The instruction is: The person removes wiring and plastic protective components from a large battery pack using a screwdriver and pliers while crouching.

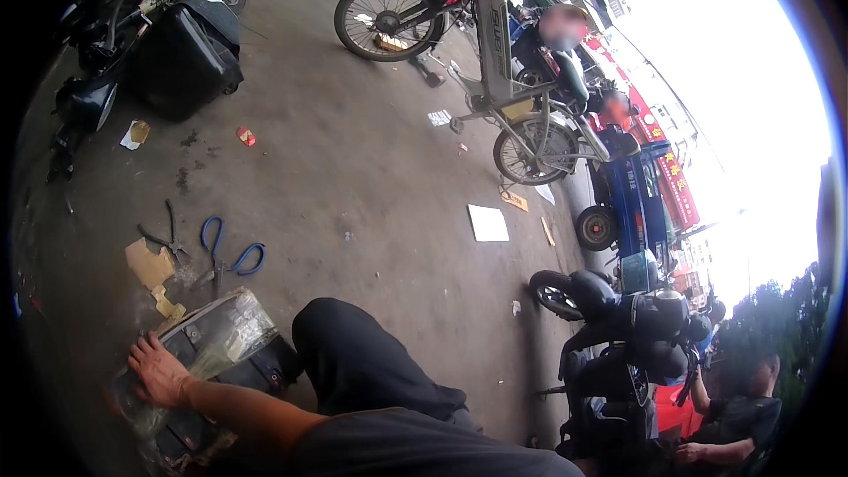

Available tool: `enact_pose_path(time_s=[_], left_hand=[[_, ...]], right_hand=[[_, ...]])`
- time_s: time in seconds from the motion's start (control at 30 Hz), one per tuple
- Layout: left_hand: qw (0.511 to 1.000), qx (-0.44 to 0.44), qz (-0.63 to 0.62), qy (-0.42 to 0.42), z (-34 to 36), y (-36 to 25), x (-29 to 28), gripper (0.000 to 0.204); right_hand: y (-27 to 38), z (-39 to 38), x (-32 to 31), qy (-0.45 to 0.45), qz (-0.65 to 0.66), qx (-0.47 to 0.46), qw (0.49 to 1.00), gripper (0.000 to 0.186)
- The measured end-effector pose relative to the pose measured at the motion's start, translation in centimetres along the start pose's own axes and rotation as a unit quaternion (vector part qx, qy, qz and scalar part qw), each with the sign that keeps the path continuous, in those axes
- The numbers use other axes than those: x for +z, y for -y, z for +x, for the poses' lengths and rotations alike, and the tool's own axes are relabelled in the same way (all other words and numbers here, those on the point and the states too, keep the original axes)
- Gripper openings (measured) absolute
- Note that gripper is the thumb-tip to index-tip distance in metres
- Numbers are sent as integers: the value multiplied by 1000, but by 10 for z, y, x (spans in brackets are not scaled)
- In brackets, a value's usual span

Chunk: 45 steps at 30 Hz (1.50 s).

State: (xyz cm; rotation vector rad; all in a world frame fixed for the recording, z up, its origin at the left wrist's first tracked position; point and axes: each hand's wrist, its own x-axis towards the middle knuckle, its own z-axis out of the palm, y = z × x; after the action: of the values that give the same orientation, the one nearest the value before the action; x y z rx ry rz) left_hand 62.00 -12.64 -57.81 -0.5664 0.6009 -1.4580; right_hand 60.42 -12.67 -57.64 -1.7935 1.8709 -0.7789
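Observation:
My left hand (pixel 162 373) lies on a black boxy case (pixel 250 369) at the lower left, palm down with the fingers spread near its outer edge. Clear, shiny plastic or tape covers parts of the case. Touching or close to its far edge are blue-handled scissors (pixel 231 258), their loops apart and tips toward the case. Dark pliers (pixel 170 231) lie open just left of them. Torn brown cardboard (pixel 152 267) sits between the pliers and the case. My dark-trousered knee (pixel 340 331) is right of the case. My right hand is out of view.
A black box (pixel 190 57) and parked scooter stand at the upper left. A bicycle (pixel 495 62) stands at the top centre. White card (pixel 488 223) lies on the ground. A motorcycle (pixel 609 327), a blue vehicle (pixel 629 190) and other people are on the right.

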Motion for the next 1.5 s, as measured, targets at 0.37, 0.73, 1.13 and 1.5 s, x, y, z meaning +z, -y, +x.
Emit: enact_pose_path(time_s=[0.37, 0.73, 1.13, 1.5], left_hand=[[1000, -12, -24, -7, 10, 3, -9, 48], [989, -92, 105, -44, 10, -36, -19, 48], [-202, -384, 900, 35, -92, -369, 71, 40], [97, -338, 928, -121, -123, -262, 102, 33]], right_hand=[[-8, 3, 21, -43, 39, 8, 998, 65], [-12, 11, 33, -21, 71, 4, 997, 65], [7, 8, 13, 20, 27, -25, 999, 64], [15, 4, -15, 19, -158, -48, 986, 56]])
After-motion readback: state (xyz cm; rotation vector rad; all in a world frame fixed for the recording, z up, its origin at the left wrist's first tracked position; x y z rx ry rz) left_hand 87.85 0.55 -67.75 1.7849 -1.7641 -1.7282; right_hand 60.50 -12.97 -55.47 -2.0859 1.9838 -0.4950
